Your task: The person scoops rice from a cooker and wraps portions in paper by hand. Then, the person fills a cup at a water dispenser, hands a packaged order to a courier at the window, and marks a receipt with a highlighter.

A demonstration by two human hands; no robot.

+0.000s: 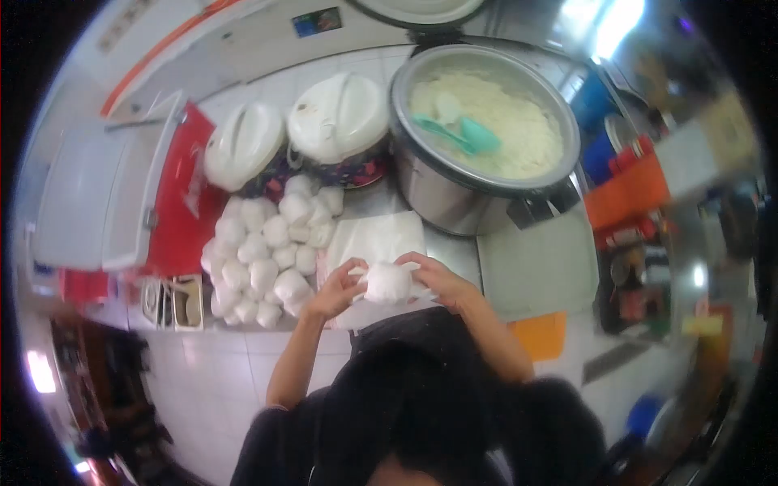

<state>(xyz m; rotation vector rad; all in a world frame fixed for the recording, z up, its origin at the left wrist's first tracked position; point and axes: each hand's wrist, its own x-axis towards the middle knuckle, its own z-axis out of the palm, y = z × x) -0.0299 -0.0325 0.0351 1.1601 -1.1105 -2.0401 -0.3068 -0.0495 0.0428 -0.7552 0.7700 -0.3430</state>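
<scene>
A rounded white paper packet [389, 283] is held between my two hands, close to the table's front edge. My left hand [339, 290] pinches the paper at its left side. On the opposite side, my right hand [438, 282] grips the paper with bent fingers. Flat white paper sheets [377, 235] lie just beyond the packet. A heap of similar white packets [258, 247] is stacked to the left. Behind and to the right, a large open cooker [442, 190] holds white rice [519, 121], with green scoops [474, 136] resting on it.
Two white-lidded containers [340, 113] with patterned sides stand behind the heap. A red and white cooler box [180, 194] is at left. Right of my hands lies a pale tray or board [539, 263]. Small metal containers [188, 301] sit at the front left.
</scene>
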